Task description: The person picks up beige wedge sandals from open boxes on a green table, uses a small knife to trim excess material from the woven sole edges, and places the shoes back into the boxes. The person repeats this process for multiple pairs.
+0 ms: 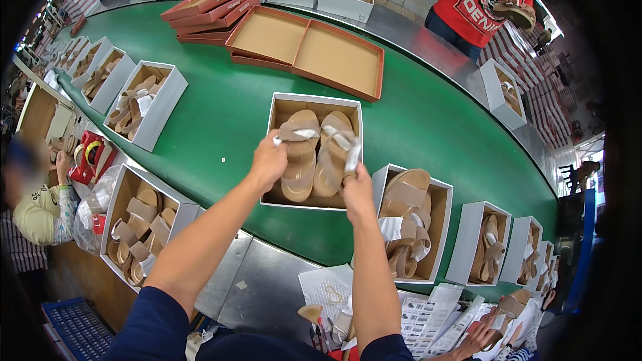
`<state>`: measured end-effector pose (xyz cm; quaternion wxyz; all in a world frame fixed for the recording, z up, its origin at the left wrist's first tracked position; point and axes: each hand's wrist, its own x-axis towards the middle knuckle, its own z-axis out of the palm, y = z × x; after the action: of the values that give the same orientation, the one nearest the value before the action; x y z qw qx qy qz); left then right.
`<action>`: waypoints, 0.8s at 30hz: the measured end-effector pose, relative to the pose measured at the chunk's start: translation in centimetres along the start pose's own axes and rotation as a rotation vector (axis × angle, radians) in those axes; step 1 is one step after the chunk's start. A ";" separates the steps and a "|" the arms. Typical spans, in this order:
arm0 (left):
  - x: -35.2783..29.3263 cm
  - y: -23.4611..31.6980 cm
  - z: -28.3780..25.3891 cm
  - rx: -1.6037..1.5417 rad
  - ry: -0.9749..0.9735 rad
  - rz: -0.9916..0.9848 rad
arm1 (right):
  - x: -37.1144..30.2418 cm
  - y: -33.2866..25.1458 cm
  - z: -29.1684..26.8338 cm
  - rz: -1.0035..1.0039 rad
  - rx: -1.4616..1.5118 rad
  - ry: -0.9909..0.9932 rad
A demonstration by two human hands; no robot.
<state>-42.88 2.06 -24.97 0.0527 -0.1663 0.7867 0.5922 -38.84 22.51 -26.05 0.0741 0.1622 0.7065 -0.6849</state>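
Note:
In the middle of the green work surface (pixel 221 134) stands an open shoe box (pixel 357 117), white outside and brown inside. Two beige sandals lie in it side by side, with white tissue around their straps. My left hand (pixel 269 162) is closed on the edge of the left sandal (pixel 299 167), near its strap. On the other side, my right hand (pixel 358 192) grips the right sandal (pixel 329 168) by its outer edge, slightly blurred, beside a strip of white tissue (pixel 354 155). Fingertips of both hands are partly hidden.
Red-brown box lids (pixel 338 60) lie stacked beyond the box. More open sandal boxes (pixel 441 227) line the right, left and far sides. A person in a red shirt (pixel 478 0) holds a sandal across the table; other people work at left and lower right. Printed sheets (pixel 428 321) lie nearby.

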 end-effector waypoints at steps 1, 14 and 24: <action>-0.5 1.2 -0.8 -0.142 -0.060 -0.014 | -0.7 -1.1 -0.7 0.036 0.153 -0.029; -27.1 -1.1 -12.6 -0.390 -0.048 -0.101 | -29.5 -0.6 1.2 0.086 0.113 -0.145; -34.4 -12.7 -16.0 0.233 -0.154 0.084 | -37.6 10.7 4.0 -0.048 -0.409 -0.123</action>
<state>-4.65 -9.37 -22.27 0.1069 -0.0803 0.8499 0.5098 -0.59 13.84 -24.12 0.1321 0.0846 0.8286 -0.5374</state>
